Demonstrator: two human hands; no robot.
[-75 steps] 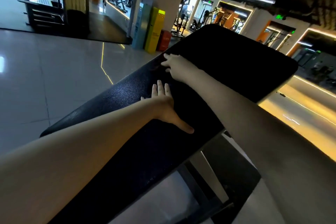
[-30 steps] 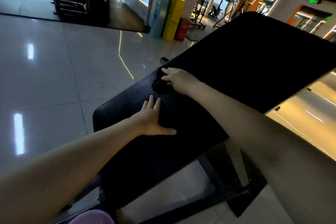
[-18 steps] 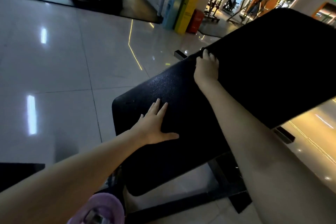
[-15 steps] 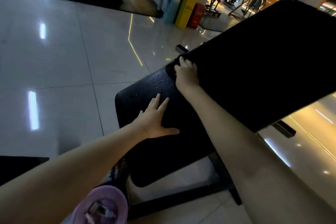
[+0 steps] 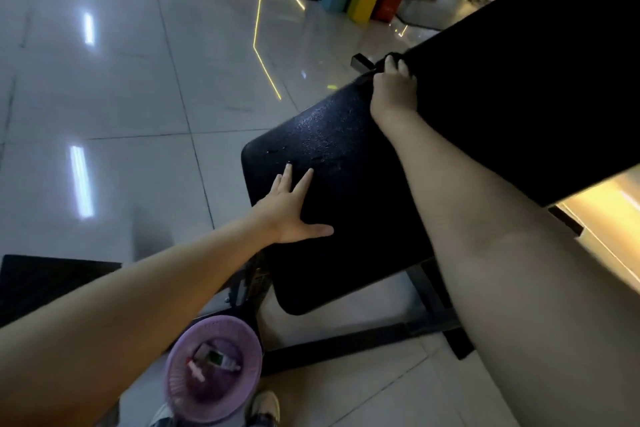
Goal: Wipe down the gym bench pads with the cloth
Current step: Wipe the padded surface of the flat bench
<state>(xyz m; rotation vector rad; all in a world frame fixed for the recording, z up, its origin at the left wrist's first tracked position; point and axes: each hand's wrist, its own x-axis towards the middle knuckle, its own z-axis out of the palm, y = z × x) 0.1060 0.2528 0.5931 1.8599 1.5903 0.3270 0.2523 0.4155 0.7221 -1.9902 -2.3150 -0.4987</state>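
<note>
Holding small bottles (image 5: pixel 216 359), a purple basket (image 5: pixel 175 388) sits below the seat pad (image 5: pixel 346 218); left hand (image 5: pixel 291 208) lies flat there, right hand (image 5: pixel 393 92) clutches the cloth (image 5: pixel 377 68).

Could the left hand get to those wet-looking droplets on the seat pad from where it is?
Probably yes: the left hand lies flat on the seat pad, fingertips right beside the droplets, with nothing between them.

Bare forearms (image 5: pixel 180 267), pale shoe (image 5: pixel 266 406)
</note>
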